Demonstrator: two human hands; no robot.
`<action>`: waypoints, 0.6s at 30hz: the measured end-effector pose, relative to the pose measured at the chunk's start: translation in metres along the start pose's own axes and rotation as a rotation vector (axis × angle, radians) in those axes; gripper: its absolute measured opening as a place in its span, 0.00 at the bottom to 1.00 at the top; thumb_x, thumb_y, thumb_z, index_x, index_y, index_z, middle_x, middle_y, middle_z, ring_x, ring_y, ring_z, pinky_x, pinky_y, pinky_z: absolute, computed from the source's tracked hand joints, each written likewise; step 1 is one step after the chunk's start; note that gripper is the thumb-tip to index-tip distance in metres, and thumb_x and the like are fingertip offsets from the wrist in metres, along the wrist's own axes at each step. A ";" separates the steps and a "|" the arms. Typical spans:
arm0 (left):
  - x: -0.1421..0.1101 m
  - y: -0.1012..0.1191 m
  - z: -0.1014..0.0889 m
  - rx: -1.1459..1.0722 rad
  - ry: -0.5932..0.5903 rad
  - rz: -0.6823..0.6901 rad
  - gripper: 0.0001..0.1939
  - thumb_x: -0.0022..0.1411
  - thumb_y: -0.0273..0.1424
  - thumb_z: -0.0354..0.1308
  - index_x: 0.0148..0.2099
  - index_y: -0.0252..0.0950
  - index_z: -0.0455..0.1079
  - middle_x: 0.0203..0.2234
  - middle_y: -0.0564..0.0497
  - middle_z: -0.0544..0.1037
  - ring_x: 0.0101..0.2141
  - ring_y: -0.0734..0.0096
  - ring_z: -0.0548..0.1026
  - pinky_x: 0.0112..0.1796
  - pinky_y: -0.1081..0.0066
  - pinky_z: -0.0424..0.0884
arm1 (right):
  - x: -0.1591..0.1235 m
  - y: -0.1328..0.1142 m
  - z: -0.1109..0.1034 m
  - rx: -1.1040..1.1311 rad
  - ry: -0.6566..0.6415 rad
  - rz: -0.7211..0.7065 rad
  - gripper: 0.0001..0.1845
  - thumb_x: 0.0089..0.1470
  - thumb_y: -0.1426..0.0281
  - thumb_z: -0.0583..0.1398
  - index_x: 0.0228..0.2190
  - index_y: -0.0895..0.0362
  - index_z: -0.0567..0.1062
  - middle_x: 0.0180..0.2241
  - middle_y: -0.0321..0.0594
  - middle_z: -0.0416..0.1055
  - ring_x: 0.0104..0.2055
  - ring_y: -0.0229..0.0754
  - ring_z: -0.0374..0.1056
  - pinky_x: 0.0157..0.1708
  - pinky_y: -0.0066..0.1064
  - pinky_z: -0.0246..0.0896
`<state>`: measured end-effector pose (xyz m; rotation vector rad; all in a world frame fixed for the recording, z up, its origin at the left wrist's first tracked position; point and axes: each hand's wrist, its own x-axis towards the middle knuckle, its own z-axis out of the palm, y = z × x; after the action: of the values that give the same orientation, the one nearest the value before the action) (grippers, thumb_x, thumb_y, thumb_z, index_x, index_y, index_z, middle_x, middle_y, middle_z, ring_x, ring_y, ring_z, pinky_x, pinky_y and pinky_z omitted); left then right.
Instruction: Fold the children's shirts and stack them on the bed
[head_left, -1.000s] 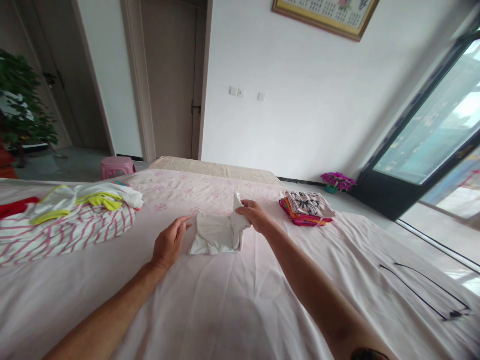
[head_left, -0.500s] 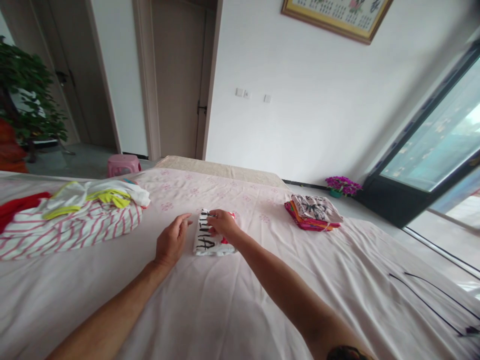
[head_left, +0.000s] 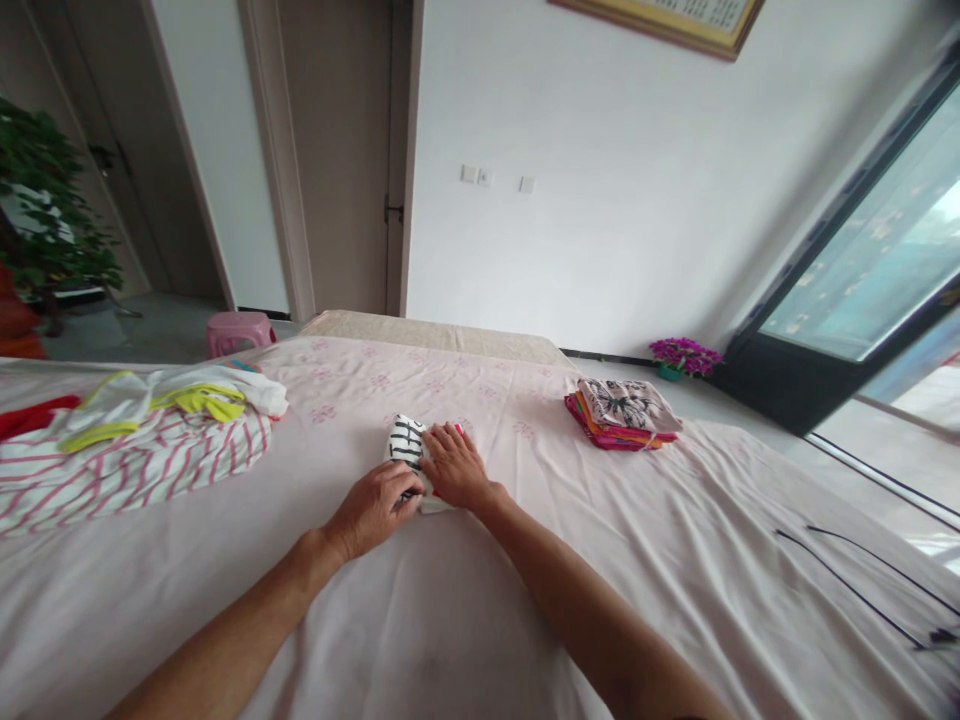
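A small folded white shirt with black lettering and a bit of red lies on the bedsheet in front of me. My right hand lies flat over its right part, fingers stretched out. At the near left corner, my left hand has its fingers bent and pinched against the cloth; its fingertips are partly hidden. Both hands cover much of the shirt.
To the right sits a stack of folded clothes. Loose clothes, including a red-and-white striped garment, are heaped at left. Black cords lie at right. Beyond the bed stand a pink stool and purple flowers.
My left hand has moved right from beside the shirt onto its near left corner, and its fingers have closed. My right hand has flattened onto the cloth. The view has shifted slightly.
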<state>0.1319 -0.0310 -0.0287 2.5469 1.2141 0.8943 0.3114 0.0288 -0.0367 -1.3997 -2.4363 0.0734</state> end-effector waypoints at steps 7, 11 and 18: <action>0.004 -0.015 -0.005 -0.165 -0.002 -0.209 0.17 0.70 0.39 0.44 0.39 0.41 0.73 0.36 0.51 0.80 0.39 0.67 0.76 0.42 0.70 0.70 | -0.008 0.037 -0.021 0.268 0.092 0.398 0.28 0.60 0.65 0.55 0.60 0.59 0.65 0.57 0.50 0.68 0.59 0.47 0.63 0.55 0.36 0.58; 0.023 -0.043 -0.013 0.005 0.148 -0.257 0.14 0.65 0.36 0.49 0.47 0.41 0.73 0.44 0.49 0.80 0.47 0.63 0.75 0.50 0.65 0.68 | -0.030 0.045 -0.043 0.376 -0.114 0.508 0.32 0.57 0.57 0.58 0.59 0.59 0.66 0.44 0.47 0.76 0.44 0.47 0.72 0.42 0.33 0.63; 0.070 -0.080 -0.010 -0.082 0.033 -0.488 0.28 0.55 0.31 0.57 0.59 0.34 0.65 0.56 0.40 0.73 0.56 0.58 0.70 0.57 0.61 0.63 | -0.041 0.022 -0.036 0.331 -0.146 0.429 0.43 0.44 0.57 0.68 0.60 0.52 0.63 0.41 0.42 0.77 0.41 0.49 0.73 0.37 0.33 0.62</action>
<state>0.1084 0.0732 -0.0220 2.0346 1.6659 0.8448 0.3593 0.0010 -0.0176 -1.7718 -2.0592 0.6669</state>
